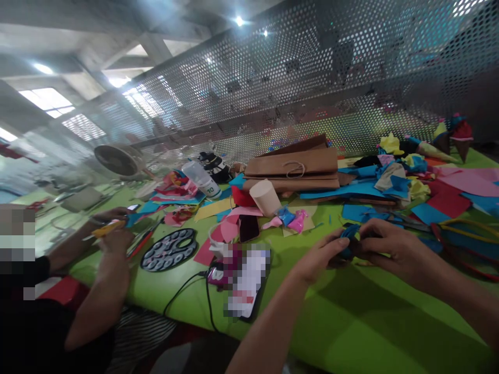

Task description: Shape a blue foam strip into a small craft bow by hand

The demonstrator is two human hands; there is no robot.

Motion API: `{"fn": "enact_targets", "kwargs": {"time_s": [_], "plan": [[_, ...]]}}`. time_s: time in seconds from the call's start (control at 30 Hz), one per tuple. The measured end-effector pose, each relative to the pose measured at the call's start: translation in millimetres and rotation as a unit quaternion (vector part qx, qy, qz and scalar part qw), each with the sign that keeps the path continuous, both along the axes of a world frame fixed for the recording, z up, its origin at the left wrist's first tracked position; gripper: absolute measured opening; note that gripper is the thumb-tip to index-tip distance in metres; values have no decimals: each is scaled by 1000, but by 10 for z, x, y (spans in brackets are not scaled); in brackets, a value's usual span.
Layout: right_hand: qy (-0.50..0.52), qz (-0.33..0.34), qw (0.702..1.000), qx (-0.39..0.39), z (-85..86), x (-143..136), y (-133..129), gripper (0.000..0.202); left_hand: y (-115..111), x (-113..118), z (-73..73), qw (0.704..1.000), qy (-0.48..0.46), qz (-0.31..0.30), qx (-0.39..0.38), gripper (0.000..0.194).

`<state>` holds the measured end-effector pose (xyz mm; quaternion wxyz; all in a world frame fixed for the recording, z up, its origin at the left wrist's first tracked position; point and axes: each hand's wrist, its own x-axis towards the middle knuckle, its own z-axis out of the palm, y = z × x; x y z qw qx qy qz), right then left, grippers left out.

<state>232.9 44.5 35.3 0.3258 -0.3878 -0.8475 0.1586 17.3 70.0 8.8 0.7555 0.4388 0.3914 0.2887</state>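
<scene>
Between my two hands, above the green table (327, 311), is a small crumpled blue paper piece (350, 234) with a darker part under it. My left hand (325, 254) curls round its left side, the thumb lying on top. My right hand (384, 246) pinches the right side, fingers bent and partly hiding it. Just behind lie blue paper sheets (360, 212). To the right are scissors (413, 222) with red and yellow handles, seen only in part. Pink and blue clay-like pieces (290, 218) lie to the left of my hands.
A phone (251, 283) with a lit screen and a black palette (168, 250) lie to the left. Behind stand a cream cylinder (265, 197), folded brown paper (292, 169) and a white bottle (200, 179). Paper cones (462, 137) stand far right. A co-worker's hands (113, 228) hold something yellow.
</scene>
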Motion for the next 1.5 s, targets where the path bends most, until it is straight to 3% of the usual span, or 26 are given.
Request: {"fn": "enact_targets", "kwargs": {"time_s": [0.37,0.63,0.93,1.23,1.5], "plan": [[8,16,1000,-2,-11,-19,-3,19,7,-20,13,1000,-17,-7,-8,86],[17,1,1000,3,-12,-80,-30,13,23,-23,15,996,-49,-44,63,54],[77,-14,997,-14,-175,-172,-46,17,-4,-7,83,983,-53,-36,172,68],[95,-17,995,-15,-185,-196,-37,15,4,-30,85,985,-71,-49,150,53],[97,-20,995,-3,-248,-144,4,11,41,-76,66,978,-93,-61,176,43]]}}
